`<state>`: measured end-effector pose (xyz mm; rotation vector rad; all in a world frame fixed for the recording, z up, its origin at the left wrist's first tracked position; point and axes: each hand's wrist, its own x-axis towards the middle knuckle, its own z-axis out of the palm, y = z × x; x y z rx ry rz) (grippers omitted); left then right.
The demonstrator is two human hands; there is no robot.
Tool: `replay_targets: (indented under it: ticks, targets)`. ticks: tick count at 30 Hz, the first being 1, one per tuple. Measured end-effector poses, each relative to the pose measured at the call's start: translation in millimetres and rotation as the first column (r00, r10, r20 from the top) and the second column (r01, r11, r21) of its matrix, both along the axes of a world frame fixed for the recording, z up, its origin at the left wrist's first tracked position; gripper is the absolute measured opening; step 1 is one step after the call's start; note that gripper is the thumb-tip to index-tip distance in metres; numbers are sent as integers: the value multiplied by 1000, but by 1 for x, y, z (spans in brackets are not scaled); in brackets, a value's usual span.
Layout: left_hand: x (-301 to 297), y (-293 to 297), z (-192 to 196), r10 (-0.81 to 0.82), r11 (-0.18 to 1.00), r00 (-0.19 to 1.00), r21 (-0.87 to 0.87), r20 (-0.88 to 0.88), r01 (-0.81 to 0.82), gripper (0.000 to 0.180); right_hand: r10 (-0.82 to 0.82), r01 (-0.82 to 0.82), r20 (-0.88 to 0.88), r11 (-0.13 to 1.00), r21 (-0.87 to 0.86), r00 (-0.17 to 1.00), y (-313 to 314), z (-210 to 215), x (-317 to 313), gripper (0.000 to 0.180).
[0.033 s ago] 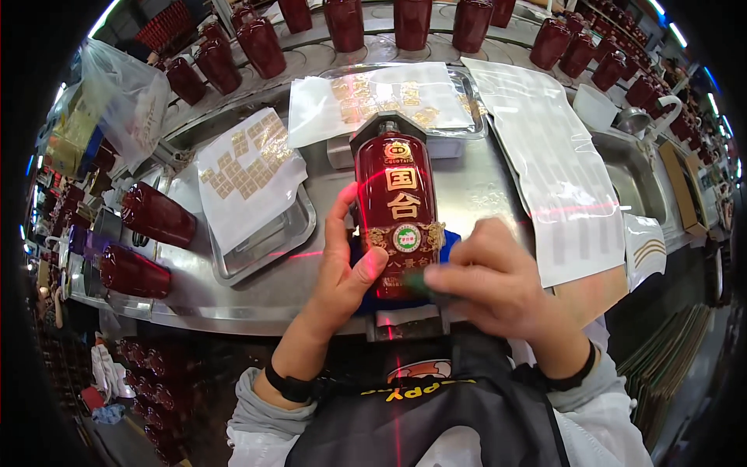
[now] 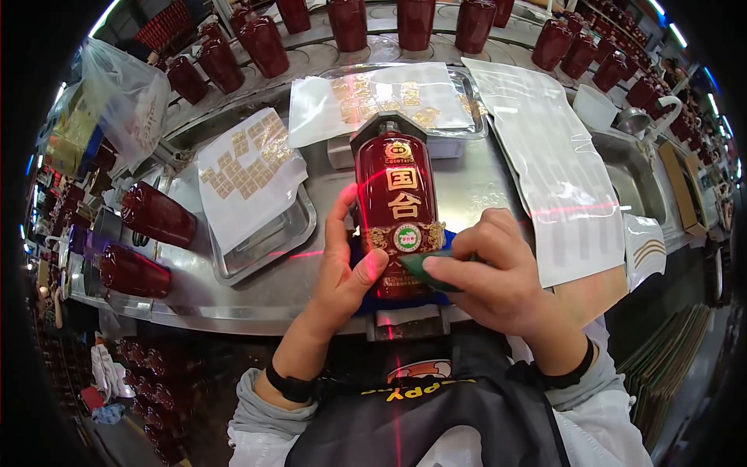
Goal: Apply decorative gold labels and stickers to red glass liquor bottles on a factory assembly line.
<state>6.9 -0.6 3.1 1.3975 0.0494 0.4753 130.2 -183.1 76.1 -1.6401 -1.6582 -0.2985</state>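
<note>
A dark red bottle (image 2: 405, 183) with gold lettering and a decorated band lies on its back in a dark cradle (image 2: 360, 136), neck pointing away from me. My left hand (image 2: 342, 261) grips its left side, thumb resting on the lower front and fingers along the edge. In my right hand (image 2: 498, 268) is a flat green scraper (image 2: 420, 268), pinched between thumb and curled fingers. Its tip meets the bottle front just below the round green-and-white emblem (image 2: 407, 238) and covers part of the lower lettering. Blue cloth-like material (image 2: 354, 253) shows beneath the bottle.
Gold sticker sheets lie on a left tray (image 2: 303, 226) and a far tray (image 2: 476, 117). Long white strips (image 2: 560, 179) cover the right side, near a sink (image 2: 638, 175). Two red bottles (image 2: 159, 214) lie at left. A conveyor (image 2: 319, 47) carries upright bottles behind.
The blurred right hand has shifted slightly, and the green scraper now shows clearly against the bottle just under the emblem. My left hand stays put. Bottles on the conveyor have slid slightly rightward.
</note>
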Motion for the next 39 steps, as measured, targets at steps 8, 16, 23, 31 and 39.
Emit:
replay_targets:
  ticks: [8, 16, 23, 31, 39]
  targets:
    - [-33, 5, -13, -47, 968, 992, 239, -117, 74, 112, 171, -167, 4, 968, -188, 985, 9, 14, -7, 28]
    - [-40, 5, 7, 288, 353, 942, 896, 169, -269, 101, -112, 105, -57, 987, -123, 992, -3, -12, -1, 49]
    - [-29, -14, 15, 339, 373, 927, 882, 161, -290, 82, -81, 50, -117, 967, -250, 990, -11, -50, -12, 71]
    - [-26, -21, 4, 365, 271, 913, 918, 182, -291, 77, -80, 48, -139, 974, -221, 987, -7, -57, -13, 70]
    - [-24, -28, 19, 373, 211, 910, 939, 180, -272, 73, -98, 58, -160, 970, -235, 982, -11, -61, -11, 72]
